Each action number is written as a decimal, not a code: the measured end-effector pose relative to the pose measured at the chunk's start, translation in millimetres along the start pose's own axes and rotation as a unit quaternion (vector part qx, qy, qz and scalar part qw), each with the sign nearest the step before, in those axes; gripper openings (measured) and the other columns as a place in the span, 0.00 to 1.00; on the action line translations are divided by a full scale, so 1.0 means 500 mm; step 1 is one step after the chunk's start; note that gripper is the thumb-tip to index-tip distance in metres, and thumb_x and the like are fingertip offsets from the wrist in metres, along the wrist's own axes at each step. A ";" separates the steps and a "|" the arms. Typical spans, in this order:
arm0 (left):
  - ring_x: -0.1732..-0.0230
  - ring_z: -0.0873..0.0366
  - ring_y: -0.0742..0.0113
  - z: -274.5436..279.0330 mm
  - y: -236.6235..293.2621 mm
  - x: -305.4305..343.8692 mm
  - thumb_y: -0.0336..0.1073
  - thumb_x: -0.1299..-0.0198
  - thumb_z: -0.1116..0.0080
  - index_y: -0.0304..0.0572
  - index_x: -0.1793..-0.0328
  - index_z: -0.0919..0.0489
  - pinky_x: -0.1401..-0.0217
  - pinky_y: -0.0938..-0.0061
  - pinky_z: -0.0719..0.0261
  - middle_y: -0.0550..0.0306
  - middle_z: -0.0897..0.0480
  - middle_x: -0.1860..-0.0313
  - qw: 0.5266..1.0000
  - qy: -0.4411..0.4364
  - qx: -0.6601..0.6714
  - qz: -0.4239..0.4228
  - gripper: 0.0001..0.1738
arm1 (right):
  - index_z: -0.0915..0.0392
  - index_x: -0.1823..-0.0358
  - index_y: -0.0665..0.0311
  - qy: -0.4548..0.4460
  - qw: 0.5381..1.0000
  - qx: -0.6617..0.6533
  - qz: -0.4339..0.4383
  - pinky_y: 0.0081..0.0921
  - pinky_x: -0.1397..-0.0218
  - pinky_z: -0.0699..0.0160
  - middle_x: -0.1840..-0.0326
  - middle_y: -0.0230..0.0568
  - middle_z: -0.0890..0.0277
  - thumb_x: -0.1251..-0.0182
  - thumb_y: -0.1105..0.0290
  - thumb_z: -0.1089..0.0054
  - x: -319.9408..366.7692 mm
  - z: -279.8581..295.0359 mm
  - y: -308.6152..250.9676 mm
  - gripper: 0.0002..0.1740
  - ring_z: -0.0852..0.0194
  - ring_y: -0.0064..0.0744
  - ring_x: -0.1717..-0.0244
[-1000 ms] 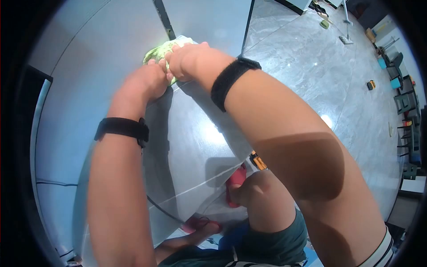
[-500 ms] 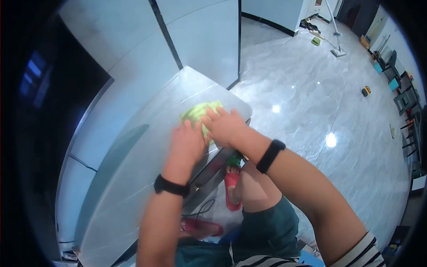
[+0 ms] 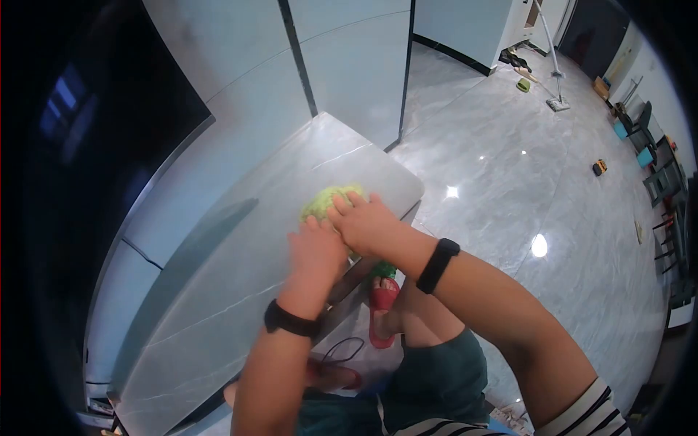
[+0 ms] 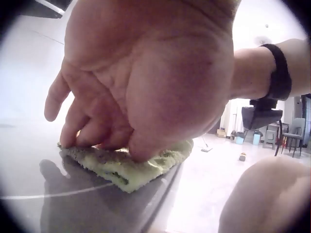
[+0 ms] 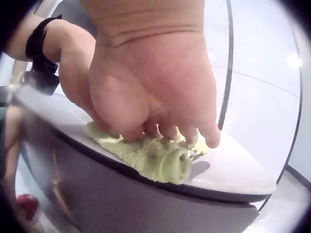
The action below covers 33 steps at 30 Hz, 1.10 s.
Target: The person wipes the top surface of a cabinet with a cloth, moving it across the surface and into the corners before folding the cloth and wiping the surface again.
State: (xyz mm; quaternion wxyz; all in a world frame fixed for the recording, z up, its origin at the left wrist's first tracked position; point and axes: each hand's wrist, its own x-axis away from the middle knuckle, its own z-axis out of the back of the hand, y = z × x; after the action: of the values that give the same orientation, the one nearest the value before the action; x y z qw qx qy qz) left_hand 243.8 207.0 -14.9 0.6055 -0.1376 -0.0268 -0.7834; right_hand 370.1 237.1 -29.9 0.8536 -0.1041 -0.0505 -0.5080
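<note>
A light green fuzzy cloth lies folded on the grey marbled tabletop, close to its near edge. My left hand presses on the cloth's left side, its fingertips down on it and the little finger spread apart in the left wrist view. Beside it my right hand presses the cloth with extended fingers. In the right wrist view the cloth reaches the table's rim, one end rolled into a loop. Both hands lie side by side, and much of the cloth is hidden under them.
Pale wall panels stand along the table's far side, with a large dark glossy panel at left. My feet in red slippers are below the near edge. A mop and chairs stand farther off on the tiled floor.
Both hands and the cloth have come from the table's far corner by the wall back toward me. The head view has shifted, showing more of the tabletop. Over the last half second little differs.
</note>
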 end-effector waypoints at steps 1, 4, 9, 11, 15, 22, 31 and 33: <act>0.32 0.29 0.52 -0.005 -0.023 -0.016 0.39 0.34 0.53 0.39 0.29 0.32 0.37 0.49 0.30 0.42 0.30 0.30 1.000 -0.005 0.010 0.014 0.27 | 0.32 0.33 0.58 0.018 1.000 0.008 -0.001 0.58 0.29 0.42 0.22 0.44 0.43 0.32 0.61 0.45 -0.026 -0.005 -0.011 0.27 0.47 0.48 0.22; 0.28 0.32 0.51 0.017 -0.088 -0.069 0.39 0.34 0.54 0.40 0.26 0.35 0.31 0.48 0.32 0.43 0.34 0.25 0.997 -0.066 0.024 0.032 0.30 | 0.37 0.29 0.60 0.002 1.000 0.013 -0.006 0.58 0.29 0.41 0.22 0.44 0.44 0.35 0.65 0.42 -0.109 0.008 -0.033 0.32 0.48 0.48 0.22; 0.29 0.31 0.50 0.047 -0.166 -0.180 0.39 0.34 0.52 0.42 0.28 0.33 0.32 0.52 0.29 0.44 0.33 0.26 0.995 -0.084 0.011 0.058 0.28 | 0.39 0.26 0.59 -0.008 1.000 -0.012 -0.026 0.59 0.26 0.43 0.19 0.44 0.48 0.39 0.67 0.38 -0.242 0.049 -0.035 0.38 0.51 0.48 0.20; 0.31 0.29 0.49 0.040 -0.198 -0.222 0.36 0.36 0.48 0.40 0.33 0.28 0.34 0.53 0.28 0.43 0.30 0.30 0.997 -0.043 0.036 0.058 0.25 | 0.40 0.25 0.58 -0.029 0.999 -0.012 -0.033 0.60 0.25 0.46 0.18 0.43 0.50 0.37 0.67 0.38 -0.282 0.082 -0.034 0.38 0.52 0.48 0.19; 0.29 0.30 0.50 0.050 -0.235 -0.300 0.36 0.36 0.49 0.42 0.30 0.29 0.31 0.57 0.28 0.44 0.31 0.28 0.994 -0.081 0.023 0.074 0.26 | 0.41 0.24 0.57 -0.045 0.998 -0.026 -0.038 0.59 0.23 0.47 0.17 0.41 0.52 0.35 0.66 0.41 -0.360 0.097 -0.021 0.37 0.55 0.47 0.18; 0.31 0.29 0.49 0.045 -0.249 -0.336 0.38 0.34 0.52 0.42 0.30 0.29 0.31 0.59 0.28 0.44 0.28 0.30 0.996 -0.069 0.002 0.051 0.26 | 0.41 0.24 0.56 -0.023 0.998 -0.051 -0.037 0.58 0.22 0.49 0.17 0.40 0.54 0.32 0.67 0.45 -0.384 0.086 -0.003 0.35 0.60 0.46 0.16; 0.42 0.22 0.43 -0.018 -0.212 -0.210 0.42 0.33 0.56 0.42 0.36 0.27 0.40 0.54 0.24 0.39 0.22 0.41 1.000 0.017 0.007 0.020 0.23 | 0.35 0.29 0.59 0.034 0.994 -0.092 -0.048 0.62 0.25 0.47 0.18 0.42 0.52 0.33 0.67 0.47 -0.244 0.025 -0.041 0.30 0.55 0.47 0.19; 0.46 0.19 0.42 -0.030 -0.184 -0.165 0.42 0.34 0.56 0.41 0.38 0.27 0.45 0.54 0.22 0.38 0.20 0.46 0.999 0.033 -0.012 0.013 0.22 | 0.25 0.38 0.59 0.140 0.986 -0.079 -0.047 0.61 0.28 0.46 0.30 0.40 0.34 0.26 0.60 0.57 -0.206 -0.028 -0.055 0.22 0.43 0.42 0.27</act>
State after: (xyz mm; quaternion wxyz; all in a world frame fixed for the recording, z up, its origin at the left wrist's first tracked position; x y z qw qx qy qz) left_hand 171.9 306.1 -38.5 0.6148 -0.1193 0.0048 -0.7796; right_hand 296.2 309.4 -59.9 0.8164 -0.0966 0.1047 -0.5597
